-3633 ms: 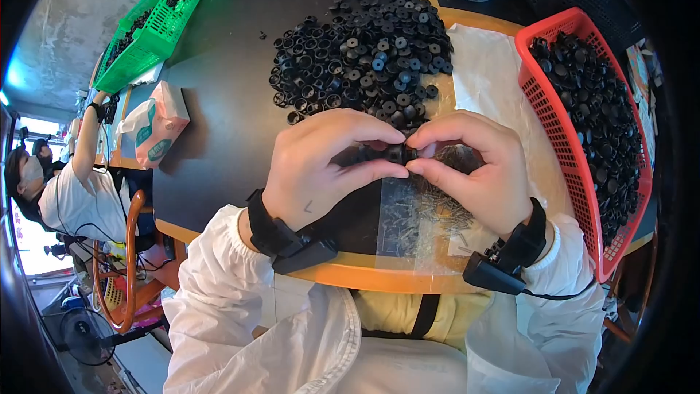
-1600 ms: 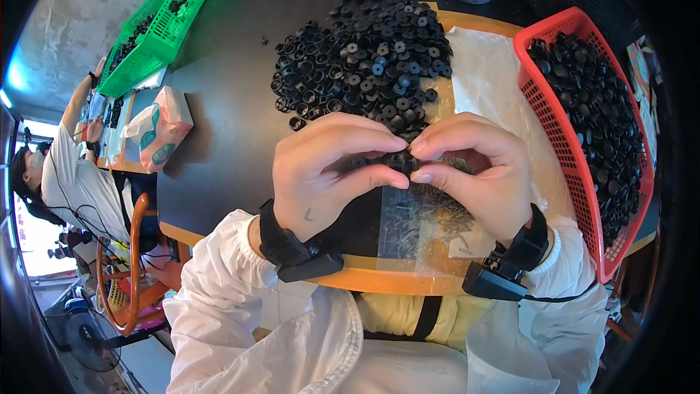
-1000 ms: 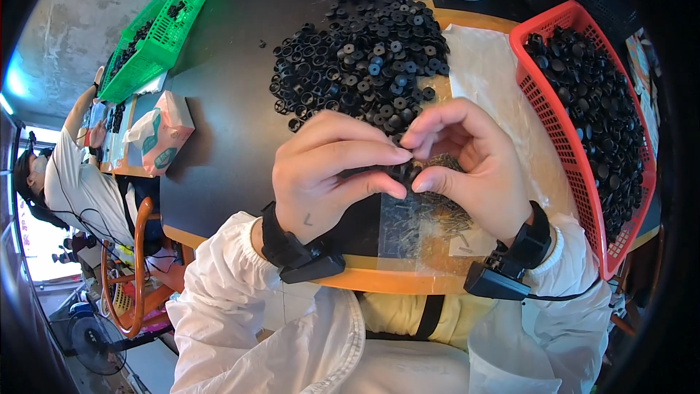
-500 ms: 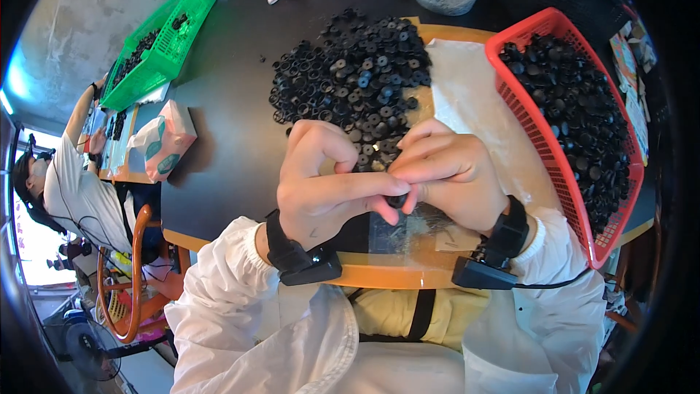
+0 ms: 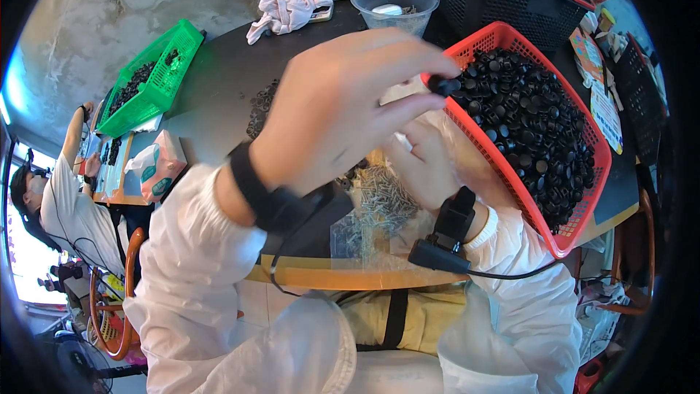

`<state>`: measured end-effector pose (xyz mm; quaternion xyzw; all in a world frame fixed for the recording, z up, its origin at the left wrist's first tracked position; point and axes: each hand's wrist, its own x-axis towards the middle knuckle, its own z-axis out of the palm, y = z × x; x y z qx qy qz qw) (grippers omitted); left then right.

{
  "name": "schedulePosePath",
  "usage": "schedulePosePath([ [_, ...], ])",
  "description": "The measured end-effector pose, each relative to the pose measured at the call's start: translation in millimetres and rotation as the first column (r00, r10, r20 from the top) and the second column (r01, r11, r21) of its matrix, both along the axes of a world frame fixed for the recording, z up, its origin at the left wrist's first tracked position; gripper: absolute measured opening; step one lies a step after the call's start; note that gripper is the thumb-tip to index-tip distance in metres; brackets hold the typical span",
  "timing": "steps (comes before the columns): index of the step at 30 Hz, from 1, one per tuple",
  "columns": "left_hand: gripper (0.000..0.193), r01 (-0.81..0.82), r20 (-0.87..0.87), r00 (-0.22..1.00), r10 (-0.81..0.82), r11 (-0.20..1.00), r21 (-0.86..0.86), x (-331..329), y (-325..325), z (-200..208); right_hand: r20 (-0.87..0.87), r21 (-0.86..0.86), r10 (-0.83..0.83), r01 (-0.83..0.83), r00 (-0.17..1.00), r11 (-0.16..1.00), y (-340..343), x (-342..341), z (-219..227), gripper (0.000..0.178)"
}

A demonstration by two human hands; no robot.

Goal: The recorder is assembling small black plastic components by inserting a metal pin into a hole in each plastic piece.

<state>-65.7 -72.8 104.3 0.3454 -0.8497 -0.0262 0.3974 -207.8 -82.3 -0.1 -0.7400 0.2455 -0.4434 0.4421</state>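
My left hand (image 5: 328, 102) is raised over the table, slightly blurred, its thumb and index finger pinching a small round black plastic cap (image 5: 442, 85) at the near-left rim of a red basket (image 5: 561, 243). Many similar black caps (image 5: 531, 131) fill that basket. Below and behind it, my right hand (image 5: 429, 168) hovers beside a heap of small metal screws (image 5: 383, 201); its fingertips are partly covered, so their grip cannot be made out. A pile of black ring-shaped parts (image 5: 262, 109) lies mostly hidden behind my left hand.
A clear plastic tub (image 5: 397, 18), a pink cloth (image 5: 288, 9) and a black crate (image 5: 496, 0) stand at the back. On the left are a green basket (image 5: 164, 91) and a tissue pack (image 5: 157, 168). Another person (image 5: 73, 197) works at the far left.
My left hand has lifted away from my right and moved up and right to the red basket, carrying the black cap. My right hand stays low near the screws. The view has shifted.
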Motion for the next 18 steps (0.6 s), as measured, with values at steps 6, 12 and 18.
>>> schedulePosePath([
  [6,0.028,-0.121,0.09,0.985,0.15,0.956,-0.267,-4.8,-20.4,13.1,-0.103,-0.273,-0.242,0.206,0.965,0.94,-33.9,-6.7,-17.6,0.032],
  [12,0.017,0.035,0.238,0.968,-0.079,0.982,0.183,60.0,17.8,0.5,-0.214,-0.487,-0.25,0.119,0.944,0.865,-46.5,-0.3,-42.4,0.03],
  [18,0.016,-0.02,0.292,0.95,-0.111,0.911,0.411,69.7,56.5,-49.7,-0.315,-0.493,-0.287,0.103,0.905,0.864,-48.0,7.7,-27.8,0.02],
])
